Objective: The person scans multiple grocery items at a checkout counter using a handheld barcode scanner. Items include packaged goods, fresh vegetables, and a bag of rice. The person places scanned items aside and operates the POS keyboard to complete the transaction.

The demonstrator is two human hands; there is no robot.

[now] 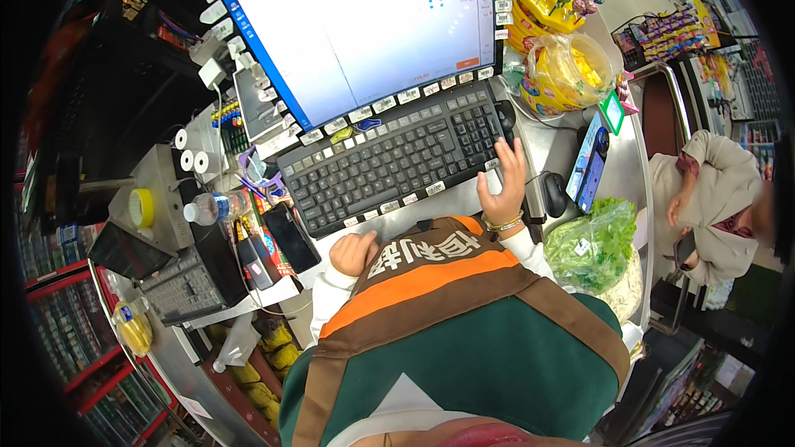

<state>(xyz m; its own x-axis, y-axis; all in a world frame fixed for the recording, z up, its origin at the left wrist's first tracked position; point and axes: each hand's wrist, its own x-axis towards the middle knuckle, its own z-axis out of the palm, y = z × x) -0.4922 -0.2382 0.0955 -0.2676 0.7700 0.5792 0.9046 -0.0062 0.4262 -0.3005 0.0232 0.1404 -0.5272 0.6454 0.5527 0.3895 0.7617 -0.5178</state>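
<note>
My right hand (506,186) is at the right end of a black computer keyboard (385,161), fingers apart and holding nothing, with a bracelet on the wrist. My left hand (353,253) rests curled at the counter's edge below the keyboard, close to my apron (422,267); whether it holds anything is hidden. Behind the keyboard stands a lit monitor (372,25) framed with small barcode tags. A black smartphone (290,237) lies left of my left hand. To the right of my right hand is a black computer mouse (551,194).
Bagged leafy greens (590,245) lie on the right of the counter, near a tilted display (589,164). Lollipops in a yellow stand (549,0) and a candy tub (565,71) stand behind. A water bottle (217,207) lies left. Across the counter, a person (714,198) holds a phone.
</note>
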